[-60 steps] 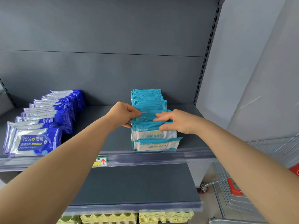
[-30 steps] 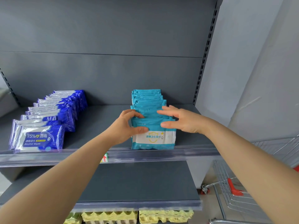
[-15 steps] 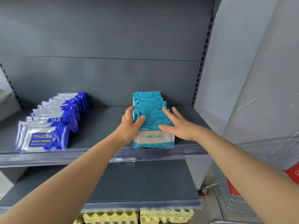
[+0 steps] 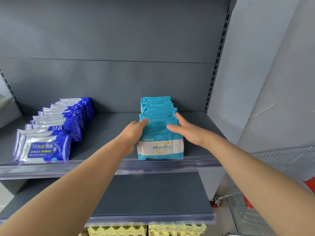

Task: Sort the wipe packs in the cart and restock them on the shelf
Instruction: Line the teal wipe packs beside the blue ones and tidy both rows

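Egg trays (image 4: 117, 231) peek out lowest, cart (image 4: 247, 217) down at your right; up on the shelf (image 4: 105, 133), your left hand (image 4: 134, 133) lies straight-fingered against the left side of the teal packs (image 4: 160, 147); your right hand (image 4: 189, 132) lies flat against the right side, neither one gripping; the teal row stands at the shelf's front lip and runs back; blue packs (image 4: 46, 149) line up well apart, far left.
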A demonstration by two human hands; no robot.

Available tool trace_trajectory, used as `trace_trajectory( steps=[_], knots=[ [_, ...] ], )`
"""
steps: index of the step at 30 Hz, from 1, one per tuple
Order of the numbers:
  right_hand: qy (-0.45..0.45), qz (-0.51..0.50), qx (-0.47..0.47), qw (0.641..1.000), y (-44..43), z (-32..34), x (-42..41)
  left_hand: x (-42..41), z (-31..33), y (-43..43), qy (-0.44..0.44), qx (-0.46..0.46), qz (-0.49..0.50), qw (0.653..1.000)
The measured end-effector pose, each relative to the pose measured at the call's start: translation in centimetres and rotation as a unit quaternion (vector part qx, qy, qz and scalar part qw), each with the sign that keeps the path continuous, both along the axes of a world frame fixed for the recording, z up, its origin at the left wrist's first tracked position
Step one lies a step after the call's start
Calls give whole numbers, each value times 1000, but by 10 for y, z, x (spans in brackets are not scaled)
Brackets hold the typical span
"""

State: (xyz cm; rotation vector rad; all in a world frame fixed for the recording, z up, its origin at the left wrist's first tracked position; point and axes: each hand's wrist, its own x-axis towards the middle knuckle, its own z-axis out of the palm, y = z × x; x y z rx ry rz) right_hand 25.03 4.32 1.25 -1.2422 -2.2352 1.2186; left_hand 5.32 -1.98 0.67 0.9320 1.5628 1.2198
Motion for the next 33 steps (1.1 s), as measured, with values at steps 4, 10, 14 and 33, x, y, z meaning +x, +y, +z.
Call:
trace_trajectory(
  steps=[4,10,14,33],
  knots=[
    [5,-61,45,997,18,15,2,-13,10,22,-2,18,7,1000],
    [8,-85,-23,996,55,3,-40,0,11,36,-24,-30,-4,999],
    [54,-57,-67,995,77,-3,-44,-12,8,47,-21,-48,-16,998],
    [46,-175,-44,983,149,5,-70,-38,11,144,17,8,36,999]
  ],
)
